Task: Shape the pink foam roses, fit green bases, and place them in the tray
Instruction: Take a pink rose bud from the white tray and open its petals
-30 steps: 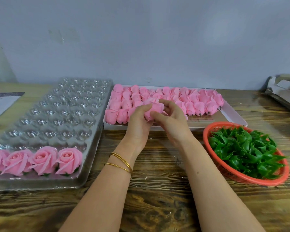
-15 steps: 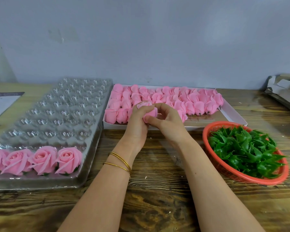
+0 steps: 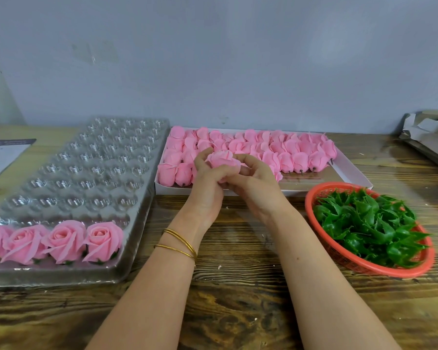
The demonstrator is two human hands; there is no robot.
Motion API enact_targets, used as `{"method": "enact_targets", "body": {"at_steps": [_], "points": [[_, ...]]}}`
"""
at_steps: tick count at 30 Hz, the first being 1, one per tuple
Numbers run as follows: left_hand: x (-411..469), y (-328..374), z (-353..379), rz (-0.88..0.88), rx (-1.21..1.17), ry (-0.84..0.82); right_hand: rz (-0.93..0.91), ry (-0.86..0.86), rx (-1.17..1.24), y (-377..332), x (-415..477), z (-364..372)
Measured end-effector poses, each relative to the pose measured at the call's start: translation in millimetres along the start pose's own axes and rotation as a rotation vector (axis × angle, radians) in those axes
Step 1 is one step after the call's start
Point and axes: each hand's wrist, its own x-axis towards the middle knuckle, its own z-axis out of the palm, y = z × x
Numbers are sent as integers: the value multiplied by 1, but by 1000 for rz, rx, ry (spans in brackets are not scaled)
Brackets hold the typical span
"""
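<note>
A pink foam rose [image 3: 223, 160] is held up between both hands above the front edge of the white box [image 3: 354, 176] of unshaped pink rose buds. My left hand [image 3: 208, 188] grips it from the left and my right hand [image 3: 253, 183] curls round it from the right; its lower part is hidden by my fingers. The clear plastic tray [image 3: 137, 218] lies at the left with several finished roses [image 3: 103, 239] in its nearest row. A red basket [image 3: 311, 198] at the right holds green bases [image 3: 369, 223].
A grey wall rises directly behind the wooden table [image 3: 238, 299]. Papers [image 3: 3, 155] lie at the far left, and a folded grey carton [image 3: 430, 137] sits at the far right. Small white crumbs dot the wood near my wrists.
Both hands have drawn slightly toward me with the rose and turned it, so more of its top petals show between the fingers.
</note>
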Motion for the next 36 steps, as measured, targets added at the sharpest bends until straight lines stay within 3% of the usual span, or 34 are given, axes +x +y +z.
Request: {"method": "enact_targets", "body": {"at_steps": [7, 13, 23, 30, 36], "points": [[1, -3, -6, -3, 167, -155, 65, -99, 203, -4, 2, -8], [3, -9, -10, 1, 240, -59, 24, -177, 82, -3, -1, -10], [4, -10, -10, 80, 258, 19, -69, -18, -296, -3, -1, -11], [5, -4, -11, 9, 275, 186, -57, 67, -281, -4, -1, -9], [2, -6, -12, 72, 427, 145, -129, -42, -223, -10, -1, -7]]}}
